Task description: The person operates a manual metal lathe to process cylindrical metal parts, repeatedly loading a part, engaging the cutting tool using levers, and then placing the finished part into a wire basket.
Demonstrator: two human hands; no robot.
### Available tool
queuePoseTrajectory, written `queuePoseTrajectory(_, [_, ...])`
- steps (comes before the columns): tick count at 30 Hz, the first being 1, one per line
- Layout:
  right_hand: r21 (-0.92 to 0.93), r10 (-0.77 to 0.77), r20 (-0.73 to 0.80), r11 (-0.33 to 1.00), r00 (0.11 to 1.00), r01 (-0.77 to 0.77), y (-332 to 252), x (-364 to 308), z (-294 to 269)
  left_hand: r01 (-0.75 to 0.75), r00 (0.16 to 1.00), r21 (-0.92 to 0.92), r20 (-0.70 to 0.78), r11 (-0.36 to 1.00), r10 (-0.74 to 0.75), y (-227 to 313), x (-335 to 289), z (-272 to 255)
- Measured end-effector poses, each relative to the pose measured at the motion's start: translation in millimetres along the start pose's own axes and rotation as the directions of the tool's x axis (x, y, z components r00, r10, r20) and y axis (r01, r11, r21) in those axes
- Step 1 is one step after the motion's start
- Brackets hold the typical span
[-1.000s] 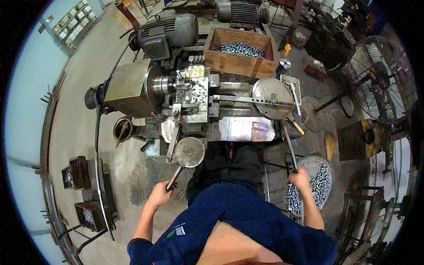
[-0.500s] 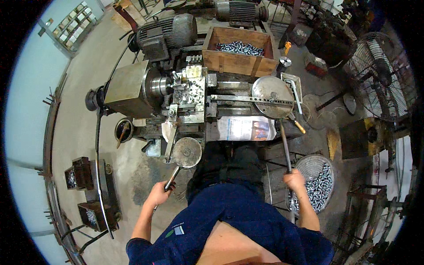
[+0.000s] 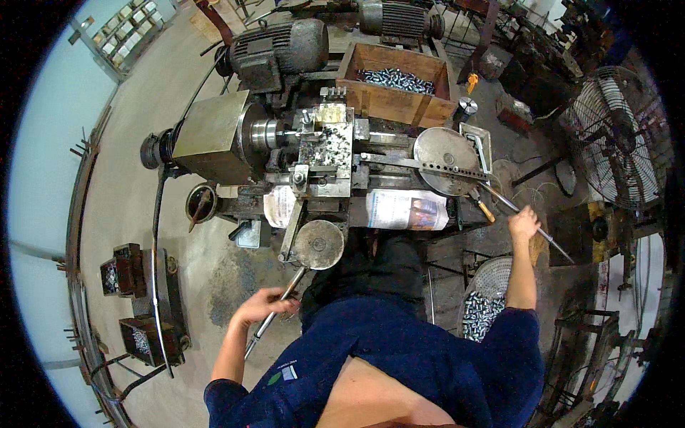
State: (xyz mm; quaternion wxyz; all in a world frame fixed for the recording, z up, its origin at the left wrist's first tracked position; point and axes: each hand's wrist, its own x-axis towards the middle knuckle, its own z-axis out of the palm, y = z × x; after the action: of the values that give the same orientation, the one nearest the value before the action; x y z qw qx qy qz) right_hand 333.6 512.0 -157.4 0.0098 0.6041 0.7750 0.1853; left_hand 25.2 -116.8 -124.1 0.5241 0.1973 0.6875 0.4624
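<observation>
My right hand is closed around a long metal lever that slants out to the right from a large round disc. A flat bar with a row of holes joins this disc to the lathe's carriage. On the left, my left hand has its fingers loosely around a second metal lever, which comes down from a smaller round disc. Dark chips cover the carriage, just right of the round chuck. The left fingertips are partly hidden.
A wooden box of small metal parts stands behind the machine. A round basket of similar parts lies below my right arm. Newspaper covers the machine's front edge. A large fan stands at right, an electric motor behind.
My right hand has swung its lever outward to the right and away from me. The carriage has shifted slightly right, off the chuck. My left fingers have loosened on their lever.
</observation>
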Motion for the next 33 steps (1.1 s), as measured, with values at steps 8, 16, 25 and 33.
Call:
queuePoseTrajectory(8, [0.543, -0.310, 0.058, 0.807, 0.949, 0.231, -59, -149, -36, 0.353, 0.648, 0.687, -0.669, 0.635, 0.364, -102, 82, -182])
queuePoseTrajectory(16, [0.735, -0.447, 0.215, 0.660, 0.868, 0.158, -83, -217, -45, 0.601, 0.681, 0.739, -0.673, 0.305, 0.289, -120, 157, -186])
queuePoseTrajectory(25, [0.743, -0.590, 0.091, 0.576, 0.802, 0.340, -90, -167, -103, 0.492, 0.768, 0.820, -0.567, 0.292, 0.297, -140, 149, -191])
queuePoseTrajectory(33, [0.623, -0.693, -0.568, -0.010, 0.444, 0.782, -245, -113, -252, 0.406, 0.818, 0.737, -0.557, 0.540, 0.146, -134, 118, -197])
